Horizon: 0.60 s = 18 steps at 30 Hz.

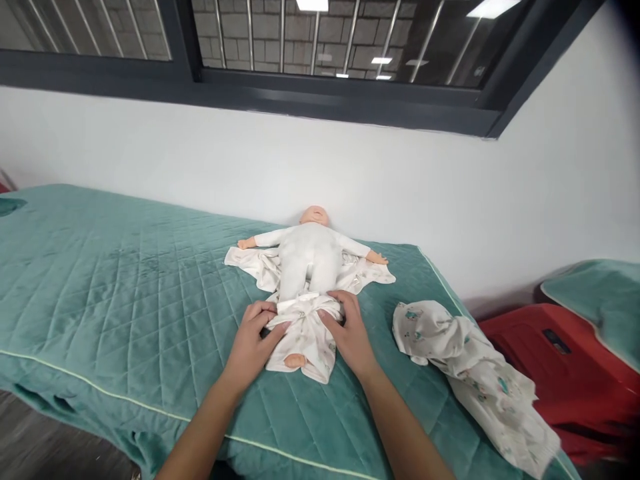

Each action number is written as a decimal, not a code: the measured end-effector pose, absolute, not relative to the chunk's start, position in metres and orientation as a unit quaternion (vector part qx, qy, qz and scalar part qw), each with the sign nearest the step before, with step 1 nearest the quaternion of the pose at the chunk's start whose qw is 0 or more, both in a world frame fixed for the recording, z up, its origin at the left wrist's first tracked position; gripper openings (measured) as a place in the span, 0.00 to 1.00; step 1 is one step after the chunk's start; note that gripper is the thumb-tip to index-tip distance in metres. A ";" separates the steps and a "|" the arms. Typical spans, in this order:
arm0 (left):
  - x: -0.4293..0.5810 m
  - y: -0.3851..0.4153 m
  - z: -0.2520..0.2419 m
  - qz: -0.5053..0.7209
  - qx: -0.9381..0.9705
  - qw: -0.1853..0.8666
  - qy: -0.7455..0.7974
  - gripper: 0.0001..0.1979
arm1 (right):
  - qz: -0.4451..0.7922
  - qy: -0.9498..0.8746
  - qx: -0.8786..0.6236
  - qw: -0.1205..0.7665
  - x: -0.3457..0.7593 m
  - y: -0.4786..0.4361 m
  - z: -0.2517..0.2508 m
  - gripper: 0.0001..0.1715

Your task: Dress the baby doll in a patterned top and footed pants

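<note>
A baby doll (313,247) with a white cloth body lies on its back, arms spread out to the sides. Beneath its arms and body is an opened white baby top (367,272). Pale printed baby trousers (306,337) are bunched around its lower legs, and one foot (295,361) shows at a leg end. My left hand (255,339) pinches the trousers' left side near the waistband, thumb pointing inward. On the opposite side my right hand (351,330) holds the waistband between thumb and fingers. Some fingertips are hidden by the fabric.
A green quilted cover (150,300) lies under the doll. To the right rests a crumpled printed garment (465,360), beside a red plastic object (575,360) partly under green cloth (600,300). A white wall (225,157) and barred window (330,40) stand behind.
</note>
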<state>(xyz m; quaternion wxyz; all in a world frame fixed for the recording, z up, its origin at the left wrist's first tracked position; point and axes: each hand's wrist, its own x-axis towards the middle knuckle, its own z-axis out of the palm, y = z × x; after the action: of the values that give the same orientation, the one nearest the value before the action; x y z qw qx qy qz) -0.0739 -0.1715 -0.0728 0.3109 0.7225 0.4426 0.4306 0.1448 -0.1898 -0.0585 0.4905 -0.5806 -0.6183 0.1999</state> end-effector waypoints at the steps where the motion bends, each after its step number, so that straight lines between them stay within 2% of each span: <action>1: -0.074 -0.172 -0.073 0.433 0.722 0.318 0.435 0.09 | 0.191 -0.622 -0.584 0.486 0.144 -0.189 -0.058 0.17; 9: -0.081 -0.170 -0.074 0.418 0.727 0.374 0.396 0.24 | 0.171 -0.682 -0.582 0.409 0.145 -0.200 -0.047 0.09; 11: -0.084 -0.169 -0.073 0.401 0.739 0.376 0.391 0.26 | 0.176 -0.707 -0.573 0.376 0.144 -0.211 -0.042 0.10; 14: -0.086 -0.167 -0.072 0.384 0.743 0.378 0.398 0.23 | 0.212 -0.722 -0.565 0.339 0.141 -0.233 -0.034 0.13; 17: -0.086 -0.168 -0.067 0.373 0.746 0.373 0.406 0.20 | 0.255 -0.707 -0.575 0.323 0.140 -0.251 -0.026 0.10; 18: -0.086 -0.170 -0.065 0.371 0.750 0.369 0.404 0.20 | 0.263 -0.703 -0.579 0.318 0.140 -0.254 -0.023 0.14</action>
<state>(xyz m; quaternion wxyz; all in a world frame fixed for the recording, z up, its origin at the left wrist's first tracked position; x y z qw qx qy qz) -0.0861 -0.1695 -0.0645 0.3690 0.7502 0.4040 0.3713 0.1395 -0.2544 -0.0232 0.3183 -0.5790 -0.7031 0.2629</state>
